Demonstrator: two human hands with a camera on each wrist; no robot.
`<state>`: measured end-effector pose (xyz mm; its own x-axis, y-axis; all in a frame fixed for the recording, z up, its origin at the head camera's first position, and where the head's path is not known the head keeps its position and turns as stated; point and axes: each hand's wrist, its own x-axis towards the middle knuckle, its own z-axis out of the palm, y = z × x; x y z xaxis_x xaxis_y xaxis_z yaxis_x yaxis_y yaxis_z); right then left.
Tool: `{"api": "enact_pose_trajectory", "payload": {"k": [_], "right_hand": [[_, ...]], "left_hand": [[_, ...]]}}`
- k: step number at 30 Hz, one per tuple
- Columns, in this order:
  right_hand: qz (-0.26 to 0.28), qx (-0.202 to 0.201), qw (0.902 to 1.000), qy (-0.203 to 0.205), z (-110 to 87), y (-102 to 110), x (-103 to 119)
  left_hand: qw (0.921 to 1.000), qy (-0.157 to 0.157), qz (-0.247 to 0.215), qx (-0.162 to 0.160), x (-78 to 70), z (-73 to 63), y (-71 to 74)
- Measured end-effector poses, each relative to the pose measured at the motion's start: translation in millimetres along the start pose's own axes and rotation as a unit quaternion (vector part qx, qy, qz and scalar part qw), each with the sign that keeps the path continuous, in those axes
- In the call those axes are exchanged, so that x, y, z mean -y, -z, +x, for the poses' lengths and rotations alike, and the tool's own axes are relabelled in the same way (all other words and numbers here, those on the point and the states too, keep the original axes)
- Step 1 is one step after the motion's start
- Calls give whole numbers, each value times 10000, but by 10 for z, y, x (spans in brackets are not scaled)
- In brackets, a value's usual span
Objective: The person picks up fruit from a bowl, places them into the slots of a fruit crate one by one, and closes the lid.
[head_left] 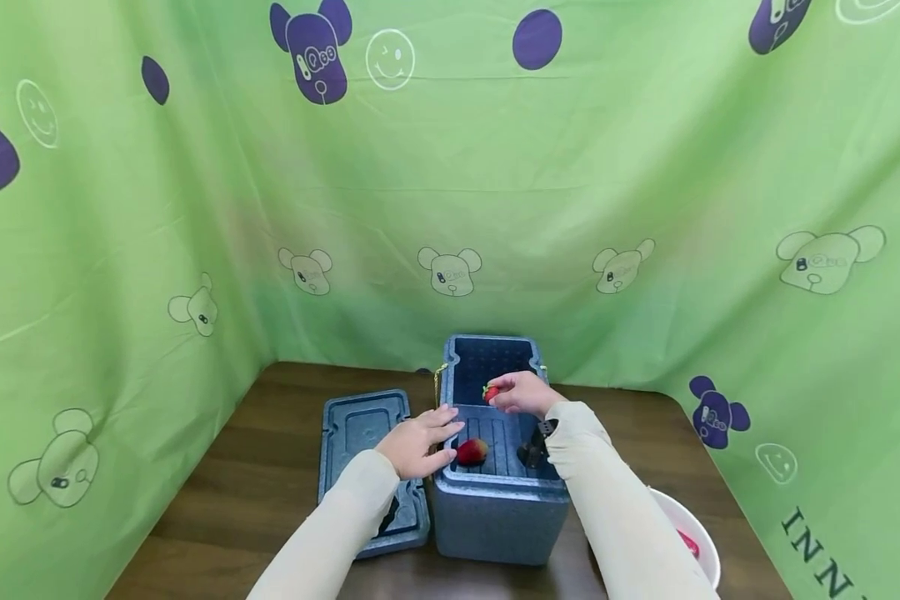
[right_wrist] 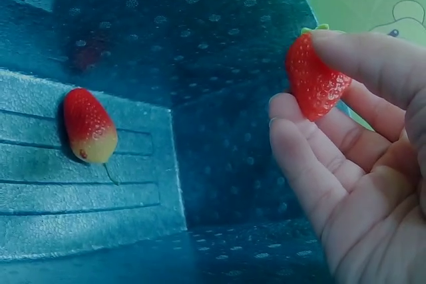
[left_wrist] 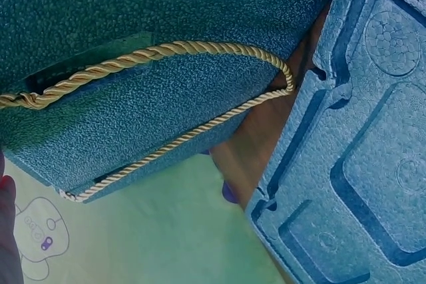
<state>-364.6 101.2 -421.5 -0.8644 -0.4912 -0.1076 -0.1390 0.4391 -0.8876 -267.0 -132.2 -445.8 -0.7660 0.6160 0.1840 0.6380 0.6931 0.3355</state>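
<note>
Between thumb and fingers, my right hand (head_left: pixel 523 392) pinches a small red strawberry (right_wrist: pixel 313 74) with a green leafy top. It is held over the far part of a blue-grey foam box (head_left: pixel 495 525), whose top is uncovered. Inside the box's near part, a red and yellow mango-like fruit (right_wrist: pixel 90 124) with a thin stem lies on a grooved panel (right_wrist: pixel 133 197). My left hand (head_left: pixel 420 442) rests at the box's left rim, its fingers extended over the edge beside that fruit. In the left wrist view, the box's side fills much of the picture.
Left of the box, its foam lid (head_left: pixel 367 421) lies on the wooden table (head_left: pixel 270 467). A twisted gold rope handle (left_wrist: pixel 200 48) hangs on the box's side. At the right stands a white bowl (head_left: pixel 708 550) with something red inside. Green printed cloth (head_left: pixel 540 167) encloses the table.
</note>
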Motion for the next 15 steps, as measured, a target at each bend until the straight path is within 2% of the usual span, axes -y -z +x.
{"api": "enact_pose_trajectory", "payload": {"k": [9, 15], "right_hand": [[-252, -670, 9974, 63, 26, -237, -94], [-200, -644, 9977, 37, 33, -250, -95]], "left_hand": [[10000, -62, 10, -26, 38, -17, -25], [10000, -48, -15, -58, 48, -12, -34]]}}
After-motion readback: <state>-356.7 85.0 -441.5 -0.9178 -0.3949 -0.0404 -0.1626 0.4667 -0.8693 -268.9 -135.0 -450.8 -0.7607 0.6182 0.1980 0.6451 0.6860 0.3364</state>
